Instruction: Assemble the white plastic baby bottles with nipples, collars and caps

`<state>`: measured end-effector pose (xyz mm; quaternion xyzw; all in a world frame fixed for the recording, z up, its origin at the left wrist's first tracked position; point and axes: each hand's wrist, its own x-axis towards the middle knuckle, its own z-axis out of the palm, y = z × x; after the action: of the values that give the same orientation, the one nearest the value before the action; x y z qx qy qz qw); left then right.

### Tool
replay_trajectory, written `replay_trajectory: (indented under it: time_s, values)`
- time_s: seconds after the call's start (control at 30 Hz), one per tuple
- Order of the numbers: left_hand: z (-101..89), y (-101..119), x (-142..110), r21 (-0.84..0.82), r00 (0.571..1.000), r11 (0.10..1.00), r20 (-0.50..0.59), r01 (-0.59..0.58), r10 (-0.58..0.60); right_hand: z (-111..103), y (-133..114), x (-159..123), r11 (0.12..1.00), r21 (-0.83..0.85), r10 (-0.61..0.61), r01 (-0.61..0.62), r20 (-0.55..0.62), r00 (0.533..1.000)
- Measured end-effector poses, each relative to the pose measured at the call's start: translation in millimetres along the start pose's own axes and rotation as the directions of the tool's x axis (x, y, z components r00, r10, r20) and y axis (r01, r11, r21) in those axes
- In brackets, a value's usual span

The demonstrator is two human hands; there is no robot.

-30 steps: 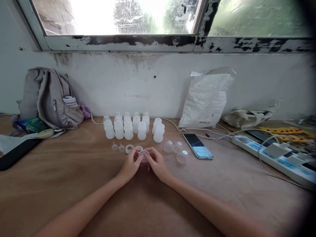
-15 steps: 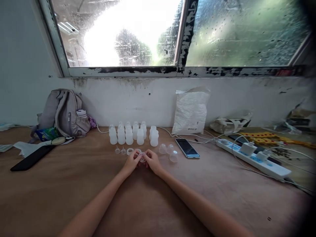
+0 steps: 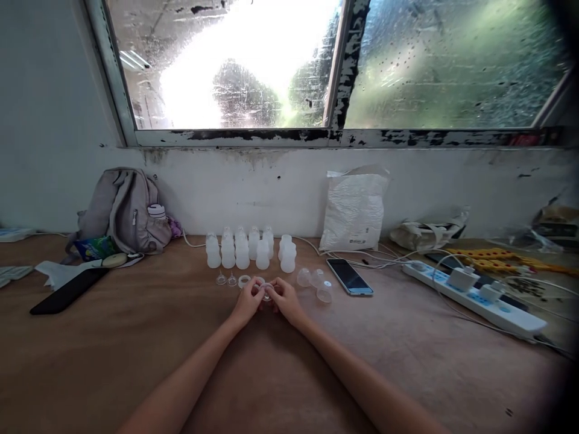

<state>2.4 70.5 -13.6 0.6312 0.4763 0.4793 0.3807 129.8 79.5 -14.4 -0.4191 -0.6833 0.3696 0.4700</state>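
My left hand (image 3: 248, 303) and my right hand (image 3: 286, 301) meet at the middle of the wooden table (image 3: 136, 361), fingers curled around a small clear plastic cap (image 3: 266, 290) held between them. Just behind the hands stand several white translucent bottles (image 3: 246, 250) in a cluster. Two clear nipples (image 3: 226, 279) and a white ring (image 3: 244, 281) lie left of my hands. Clear domed caps (image 3: 315, 283) lie to the right.
A smartphone (image 3: 350, 276) lies right of the caps, with cables and a white power strip (image 3: 474, 295) beyond. A white plastic bag (image 3: 355, 210) leans on the wall. A grey backpack (image 3: 123, 212) and a dark tablet (image 3: 67, 290) lie at the left.
The camera tilted up and pulled back, showing more window. My hands stay together on the clear cap at the same spot.
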Motion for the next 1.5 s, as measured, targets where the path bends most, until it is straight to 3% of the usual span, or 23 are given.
replay_trajectory:
  time_s: [0.3,0.6,0.93,1.1,1.27,1.4,1.5]
  values:
    - [1.3,2,1,-0.033,0.999,0.998,0.015,0.047,-0.046,0,1,1,0.996,-0.091,-0.022,0.015,-0.078,0.997]
    - [1.5,-6,3,-0.039,0.999,0.999,-0.028,0.019,-0.020,-1,-11,-2,0.996,-0.052,-0.069,0.069,0.000,0.998]
    - [3.3,-9,6,0.094,0.996,0.995,-0.076,-0.033,0.040,-1,-11,0,0.999,-0.019,-0.045,0.045,0.007,0.999]
    - [3.6,-6,6,0.054,1.000,0.999,-0.017,-0.005,0.006,-1,-4,4,0.996,0.068,0.052,-0.054,0.032,0.998]
    - [4.8,3,6,-0.143,0.992,0.984,0.088,0.103,-0.091,-4,-5,8,0.970,0.183,0.146,-0.160,0.086,0.985]
    - [1.5,5,7,-0.162,0.968,0.963,0.169,0.215,-0.188,-8,-7,7,0.952,0.198,0.198,-0.233,0.182,0.963]
    - [-4.7,2,10,-0.162,0.920,0.947,0.327,0.278,-0.214,-11,-7,9,0.957,0.158,0.205,-0.243,0.226,0.952]
